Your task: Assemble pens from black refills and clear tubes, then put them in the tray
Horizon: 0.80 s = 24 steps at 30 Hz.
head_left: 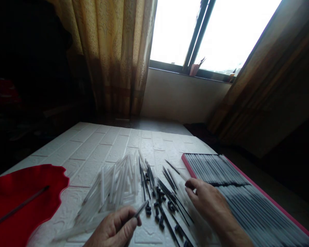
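Closed around a slim grey pen (141,208) is my left hand (118,226), with the pen's pointed end up and to the right. My right hand (208,202) pinches the pale end of a thin pen refill (173,167), whose dark end points away to the left. Beside my left hand lies a heap of clear plastic pen barrels (121,178). Between my hands are scattered black refills (167,188) and several small black caps (161,223). My right forearm partly covers a red-edged box (186,166) filled with rows of grey pens (221,168).
A red scalloped tray (48,199) sits at the left with one dark rod (20,207) in it. The table (92,147) has a white brick-pattern cover. Beyond stand a patterned curtain (115,51) and a window with a pink cup (194,70) on its sill.
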Each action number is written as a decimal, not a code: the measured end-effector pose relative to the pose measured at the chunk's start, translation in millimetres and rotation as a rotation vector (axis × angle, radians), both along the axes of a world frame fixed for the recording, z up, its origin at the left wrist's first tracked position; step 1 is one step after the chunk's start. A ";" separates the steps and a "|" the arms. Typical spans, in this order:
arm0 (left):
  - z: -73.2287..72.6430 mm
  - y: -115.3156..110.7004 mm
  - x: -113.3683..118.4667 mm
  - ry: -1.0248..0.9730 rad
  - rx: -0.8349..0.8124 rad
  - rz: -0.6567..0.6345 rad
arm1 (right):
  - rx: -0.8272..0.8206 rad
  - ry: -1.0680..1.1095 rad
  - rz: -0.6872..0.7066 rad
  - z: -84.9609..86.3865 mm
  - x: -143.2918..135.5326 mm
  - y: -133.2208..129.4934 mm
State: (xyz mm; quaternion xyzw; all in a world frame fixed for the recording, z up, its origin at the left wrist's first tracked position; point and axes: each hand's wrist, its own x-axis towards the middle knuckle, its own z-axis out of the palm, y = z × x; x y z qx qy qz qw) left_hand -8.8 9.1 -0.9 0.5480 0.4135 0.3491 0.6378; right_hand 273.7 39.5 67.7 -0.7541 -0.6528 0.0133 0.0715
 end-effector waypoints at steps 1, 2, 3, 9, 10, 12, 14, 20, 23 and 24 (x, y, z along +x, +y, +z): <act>-2.1 0.7 -0.3 0.010 0.004 -0.038 | -0.013 -0.010 -0.002 0.4 0.2 -1.1; -3.2 1.3 -0.6 0.019 0.013 -0.070 | -0.024 -0.018 -0.003 0.6 0.3 -2.1; -3.4 1.8 -0.8 0.026 0.025 -0.095 | -0.038 -0.024 -0.005 0.5 0.4 -3.0; 4.6 1.6 -0.4 0.062 0.118 -0.143 | -0.103 -0.022 0.017 -1.4 -1.8 -5.4; 5.5 1.3 0.1 0.067 0.125 -0.142 | -0.115 -0.024 0.020 -1.2 -3.0 -5.7; 7.0 0.6 0.9 0.065 0.132 -0.143 | -0.148 -0.036 0.020 -0.6 -5.3 -6.4; 8.8 -0.1 1.2 0.070 0.139 -0.139 | -0.169 -0.048 0.021 -0.3 -6.6 -6.9; 14.2 0.4 -0.9 0.099 0.155 -0.155 | -0.148 0.042 0.063 -1.1 -2.8 -4.5; 17.9 0.1 -1.3 0.140 0.154 -0.163 | -0.142 0.209 0.128 1.2 -4.4 -3.2; 19.7 -0.2 -1.1 0.155 0.150 -0.174 | -0.136 0.288 0.171 2.1 -6.0 -3.4</act>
